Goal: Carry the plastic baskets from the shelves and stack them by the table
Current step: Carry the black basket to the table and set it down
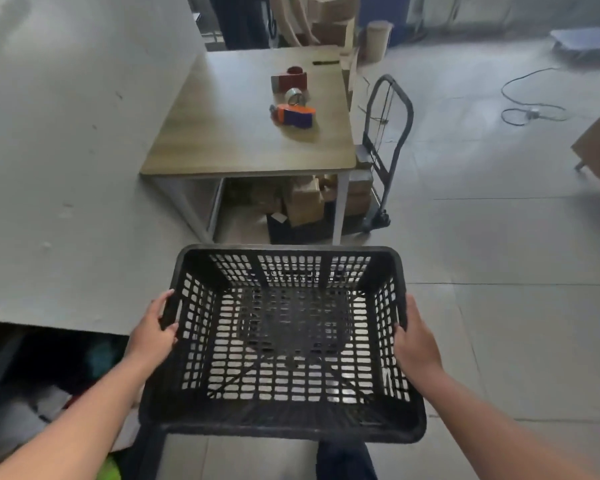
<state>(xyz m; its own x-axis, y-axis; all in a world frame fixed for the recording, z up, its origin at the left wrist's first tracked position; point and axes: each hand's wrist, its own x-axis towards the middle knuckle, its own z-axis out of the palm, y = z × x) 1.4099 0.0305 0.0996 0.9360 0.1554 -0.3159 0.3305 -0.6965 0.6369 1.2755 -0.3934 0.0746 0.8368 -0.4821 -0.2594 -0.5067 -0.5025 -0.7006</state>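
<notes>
A black plastic basket (284, 424) with slotted walls and floor hangs in front of me, held level above the tiled floor. My left hand (153, 332) grips its left rim, fingers curled over the edge. My right hand (414, 341) grips the right rim the same way. The basket is empty. Ahead of it stands a wooden-topped table (222, 133) on pale metal legs, its near edge a short way beyond the basket's far rim.
Tape rolls and an orange tape dispenser (293, 115) lie on the table. Cardboard boxes (305, 200) are packed under it. A folding hand trolley (385, 147) stands at its right side. A grey panel (66, 150) runs along the left. A cable (530, 98) lies on the floor.
</notes>
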